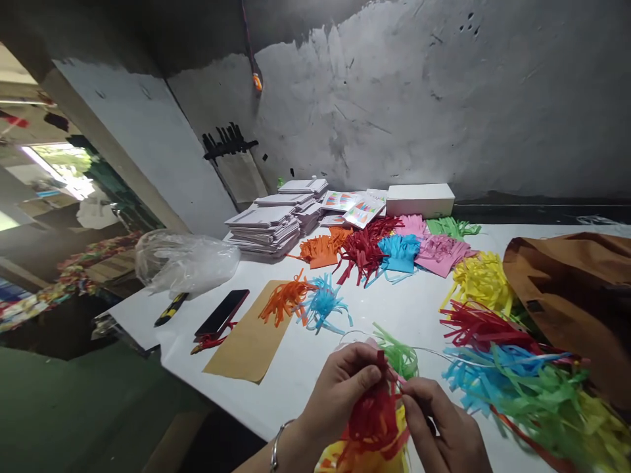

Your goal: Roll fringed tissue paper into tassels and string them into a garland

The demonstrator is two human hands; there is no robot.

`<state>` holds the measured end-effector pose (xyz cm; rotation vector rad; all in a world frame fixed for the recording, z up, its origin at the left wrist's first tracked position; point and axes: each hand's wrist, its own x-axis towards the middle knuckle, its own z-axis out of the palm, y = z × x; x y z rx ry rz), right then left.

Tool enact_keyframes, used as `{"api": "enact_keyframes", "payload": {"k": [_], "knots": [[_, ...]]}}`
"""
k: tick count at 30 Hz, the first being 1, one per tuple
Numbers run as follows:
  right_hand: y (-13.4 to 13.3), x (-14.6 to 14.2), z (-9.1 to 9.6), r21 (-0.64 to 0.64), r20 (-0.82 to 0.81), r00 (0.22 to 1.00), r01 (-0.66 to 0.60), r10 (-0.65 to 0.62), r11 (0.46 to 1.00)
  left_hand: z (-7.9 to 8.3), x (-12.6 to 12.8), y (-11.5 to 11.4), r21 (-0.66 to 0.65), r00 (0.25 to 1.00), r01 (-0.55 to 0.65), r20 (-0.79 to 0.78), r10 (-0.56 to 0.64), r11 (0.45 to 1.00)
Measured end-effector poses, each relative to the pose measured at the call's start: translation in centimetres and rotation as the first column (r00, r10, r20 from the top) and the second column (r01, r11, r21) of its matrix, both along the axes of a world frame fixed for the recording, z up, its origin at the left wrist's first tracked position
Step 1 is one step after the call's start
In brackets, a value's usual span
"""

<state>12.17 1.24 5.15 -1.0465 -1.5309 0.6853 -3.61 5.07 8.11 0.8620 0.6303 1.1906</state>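
Near the table's front edge, my left hand (348, 387) is closed around a red paper tassel (373, 417), its fringe hanging down. My right hand (441, 420) pinches at the tassel's top, by a small pink strip; exactly what lies between those fingertips is hidden. Yellow fringe (340, 456) shows below the red. A green paper tassel (399, 351) lies just beyond my fingers. From the hands a thin white string (458, 357) runs right, over a row of red, blue, green and yellow tassels (513, 374). An orange tassel (286, 301) and a light blue tassel (323, 303) lie farther left.
Fringed paper bundles (365, 249) line the back, near stacked white packets (266, 226) and a white box (420, 200). At left are a plastic bag (187, 263), a cutter knife (171, 310), a phone (221, 314) and brown card (249, 341). Brown cloth (557, 263) lies at right.
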Motion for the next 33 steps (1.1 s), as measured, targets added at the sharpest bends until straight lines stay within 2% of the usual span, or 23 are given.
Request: {"api": "enact_keyframes", "payload": {"k": [5,9,17,21,24,26,29,33], "knots": [[-0.1,0.3,-0.7,-0.01,0.001,1.0,-0.012,0.013,1.0,-0.5,0.1,-0.2,-0.217,0.995,0.052,0.091,-0.033,0.975],[-0.3,0.1,-0.7,0.004,0.015,0.999,-0.046,0.046,0.999,-0.9,-0.1,-0.3,-0.301,0.989,0.098,0.133,-0.06,0.949],[-0.3,0.3,-1.1,0.051,0.07,0.997,-0.025,0.021,0.998,-1.7,-0.6,-0.3,-0.295,0.97,0.185,0.207,-0.127,0.937],[-0.3,0.7,-1.4,0.064,0.134,0.991,-0.02,0.011,0.998,-1.9,-0.6,-0.3,-0.285,0.986,0.131,0.138,-0.094,0.95],[-0.1,1.3,-1.2,0.092,0.204,0.979,-0.028,0.008,0.995,-1.8,-0.6,-0.3,-0.223,0.997,0.074,0.052,-0.064,0.972],[0.0,1.7,-0.9,0.066,0.219,0.972,-0.097,0.08,0.993,-1.7,-0.6,-0.3,-0.181,0.997,0.071,0.015,-0.07,0.981],[0.3,1.9,-0.4,-0.058,0.126,0.972,-0.19,0.196,0.98,-1.5,-0.8,-0.3,-0.181,0.995,0.1,0.006,-0.1,0.978],[0.3,1.3,-0.3,-0.17,-0.062,0.976,-0.218,0.21,0.961,-1.6,-1.0,-0.4,-0.239,0.986,0.164,0.024,-0.163,0.957]]}}
